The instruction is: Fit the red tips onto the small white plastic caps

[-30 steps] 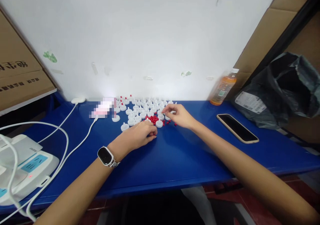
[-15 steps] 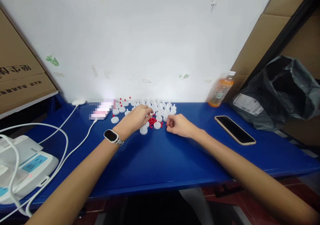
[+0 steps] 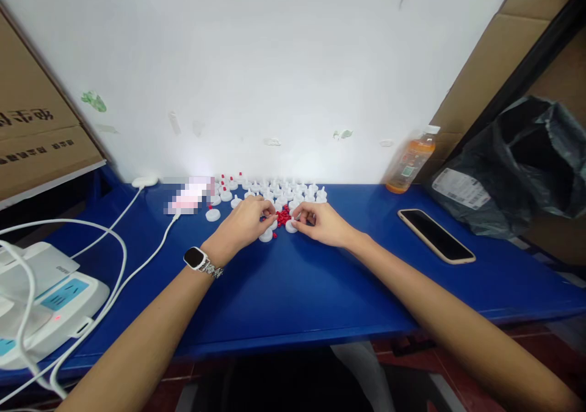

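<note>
My left hand [image 3: 248,221], wearing a watch on its wrist, is over the left side of the red pile. Its thumb and forefinger are bent close together; whatever is between them is too small to make out. Opposite, my right hand [image 3: 326,223] has thumb and forefinger at the spout of a white nozzle cap [image 3: 291,226], which stands on the table. Small red tips [image 3: 283,215] are heaped between the hands. Another white nozzle cap [image 3: 265,235] lies just below my left fingers. Behind are many white nozzle caps [image 3: 312,190], partly hidden by my hands.
Several white caps with red tips [image 3: 226,195] stand at the back left, beside a blurred-out phone [image 3: 188,195] on a cable. A power strip [image 3: 68,296] is at left. To the right are a phone [image 3: 437,236], a drink bottle [image 3: 412,160] and a dark plastic bag [image 3: 499,174].
My right hand has moved left, from beside the red tips to the nearest white nozzle cap, and its curled fingers have extended. My left thumb has come forward. The view has shifted slightly.
</note>
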{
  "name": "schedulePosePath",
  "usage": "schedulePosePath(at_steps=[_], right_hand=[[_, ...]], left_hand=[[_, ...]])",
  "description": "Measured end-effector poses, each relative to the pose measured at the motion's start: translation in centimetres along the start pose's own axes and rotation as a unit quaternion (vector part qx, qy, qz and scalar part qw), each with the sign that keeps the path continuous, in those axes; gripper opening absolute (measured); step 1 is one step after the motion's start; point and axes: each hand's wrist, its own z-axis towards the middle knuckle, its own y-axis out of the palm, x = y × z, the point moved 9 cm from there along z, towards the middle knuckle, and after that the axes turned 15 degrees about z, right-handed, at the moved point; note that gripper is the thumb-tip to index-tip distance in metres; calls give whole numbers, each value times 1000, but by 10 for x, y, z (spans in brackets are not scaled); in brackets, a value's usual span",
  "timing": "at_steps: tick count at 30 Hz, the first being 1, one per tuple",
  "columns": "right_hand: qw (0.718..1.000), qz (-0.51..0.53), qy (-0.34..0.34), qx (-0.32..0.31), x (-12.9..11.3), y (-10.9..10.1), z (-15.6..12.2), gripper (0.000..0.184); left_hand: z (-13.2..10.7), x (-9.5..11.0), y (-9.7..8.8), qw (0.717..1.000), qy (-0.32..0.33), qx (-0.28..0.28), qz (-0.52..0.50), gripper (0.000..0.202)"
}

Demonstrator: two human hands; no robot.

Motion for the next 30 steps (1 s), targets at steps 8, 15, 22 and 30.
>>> schedulePosePath(at_steps=[8, 15, 22, 30], right_hand=[[1000, 27, 13, -8, 6, 14, 7, 15], [999, -3, -10, 52, -4, -6, -2, 19], [993, -76, 36, 77, 11, -31, -30, 15], [999, -20, 17, 29, 15, -14, -30, 20]], left_hand=[[1, 8, 0, 998, 23, -37, -53, 19], [-9, 0, -21, 997, 4, 20, -81, 26], [-28, -3, -28, 999, -2, 5, -37, 30], [-25, -3, 2, 996, -2, -78, -50, 11]])
